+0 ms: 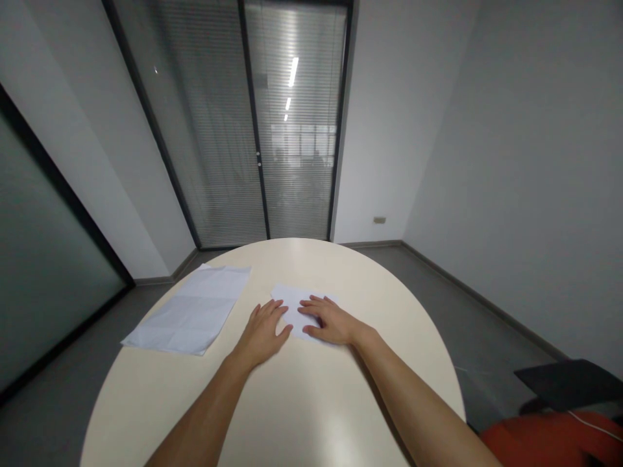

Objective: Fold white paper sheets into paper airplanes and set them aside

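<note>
A small white sheet of paper lies on the round cream table, partly covered by my hands. At its left edge rests my left hand, fingers stretched out and thumb apart. My right hand lies over the sheet's right part, its fingers spread and pointing left. Neither hand grasps anything. The paper beneath the right palm is hidden.
Larger creased white sheets lie at the table's left side. To the lower right, beyond the table edge, are a black chair part and something red. A glass door with blinds stands behind.
</note>
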The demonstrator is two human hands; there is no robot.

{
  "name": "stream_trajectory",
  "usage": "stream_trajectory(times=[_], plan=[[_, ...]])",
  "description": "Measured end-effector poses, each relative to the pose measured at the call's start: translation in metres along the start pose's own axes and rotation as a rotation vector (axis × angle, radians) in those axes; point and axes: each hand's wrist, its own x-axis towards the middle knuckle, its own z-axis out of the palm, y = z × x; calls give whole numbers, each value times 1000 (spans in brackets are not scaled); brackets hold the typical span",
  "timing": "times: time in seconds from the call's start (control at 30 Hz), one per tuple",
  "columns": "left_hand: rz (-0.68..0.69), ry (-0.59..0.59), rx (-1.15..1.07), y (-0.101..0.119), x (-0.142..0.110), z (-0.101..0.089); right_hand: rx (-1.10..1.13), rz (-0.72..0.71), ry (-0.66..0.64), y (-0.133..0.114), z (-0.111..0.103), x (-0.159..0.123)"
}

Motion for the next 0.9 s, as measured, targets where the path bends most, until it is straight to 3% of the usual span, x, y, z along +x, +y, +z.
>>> stream_trajectory(times=[0.57, 0.9], plan=[[-196, 202, 112, -12, 5, -1, 74, -62, -65, -2, -3, -4], [-109, 181, 76, -5, 4, -4, 89, -3, -77, -9, -5, -4]])
